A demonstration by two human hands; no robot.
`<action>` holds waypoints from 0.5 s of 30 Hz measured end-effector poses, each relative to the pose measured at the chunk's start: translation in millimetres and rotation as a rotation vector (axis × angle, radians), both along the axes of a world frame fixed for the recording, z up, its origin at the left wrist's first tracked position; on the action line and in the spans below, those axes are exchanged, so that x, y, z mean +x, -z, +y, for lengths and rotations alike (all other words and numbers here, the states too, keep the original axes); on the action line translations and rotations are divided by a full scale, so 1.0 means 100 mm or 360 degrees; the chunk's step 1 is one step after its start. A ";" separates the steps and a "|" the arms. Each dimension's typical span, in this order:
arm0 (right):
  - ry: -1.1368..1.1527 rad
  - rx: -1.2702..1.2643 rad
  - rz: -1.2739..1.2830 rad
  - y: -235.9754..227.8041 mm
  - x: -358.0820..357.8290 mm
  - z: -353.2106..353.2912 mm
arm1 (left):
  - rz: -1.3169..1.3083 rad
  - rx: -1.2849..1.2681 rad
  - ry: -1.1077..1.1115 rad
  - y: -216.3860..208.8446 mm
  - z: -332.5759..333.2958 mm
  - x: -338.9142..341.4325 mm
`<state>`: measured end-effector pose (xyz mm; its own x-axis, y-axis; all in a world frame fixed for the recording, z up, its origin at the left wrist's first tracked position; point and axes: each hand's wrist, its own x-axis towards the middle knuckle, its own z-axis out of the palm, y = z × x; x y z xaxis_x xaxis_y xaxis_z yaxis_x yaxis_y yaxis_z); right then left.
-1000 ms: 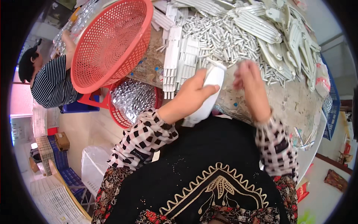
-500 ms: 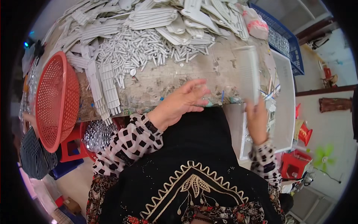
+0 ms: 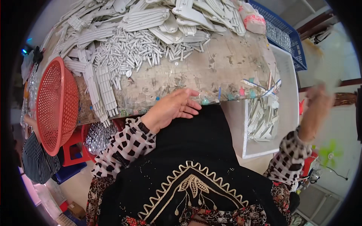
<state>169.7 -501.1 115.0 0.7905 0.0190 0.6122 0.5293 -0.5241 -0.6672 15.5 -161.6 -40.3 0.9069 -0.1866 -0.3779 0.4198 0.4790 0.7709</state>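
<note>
My left hand (image 3: 172, 108) is at the front edge of the worktable (image 3: 211, 67), palm turned inward, fingers loosely apart with nothing in them. Out past the white bin (image 3: 290, 101) on the right, my right hand (image 3: 318, 107) is raised and smeared by motion. A pale blurred shape (image 3: 329, 62) extends above its fingers, seemingly a flat white plastic piece. Inside the bin lie several similar white plastic pieces (image 3: 261, 119). Small white pegs (image 3: 130, 51) form a heap on the table, with long ribbed white panels (image 3: 107, 90) beside them.
Larger white panels (image 3: 147, 19) are stacked along the table's far side. A red perforated basket (image 3: 56, 107) leans at the left, near another person's striped sleeve (image 3: 39, 158). Silvery parts (image 3: 100, 139) sit in a container under the table. A blue crate (image 3: 298, 52) stands far right.
My right hand has swung right, from over the white bin to beyond its outer side, carrying the white piece. My left hand has shifted slightly left. The view has moved a little.
</note>
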 end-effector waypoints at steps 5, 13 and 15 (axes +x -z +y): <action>0.0386 -0.0507 -0.0535 1.10 0.48 -0.68 | -0.0032 -0.0050 -0.0011 -0.03 0.03 0.02; -0.0051 0.0385 0.0001 0.13 -0.13 0.25 | -0.0032 -0.0063 -0.0082 0.09 0.22 -0.16; -0.0027 0.0419 -0.0076 0.28 -0.19 0.04 | -0.0070 -0.0050 -0.0143 0.07 0.30 -0.24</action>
<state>150.4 -497.4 87.2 0.7616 -0.1327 0.6343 0.5705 -0.3268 -0.7534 -8.6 -131.2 -47.8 0.9360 -0.1148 -0.3326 0.3401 0.5377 0.7715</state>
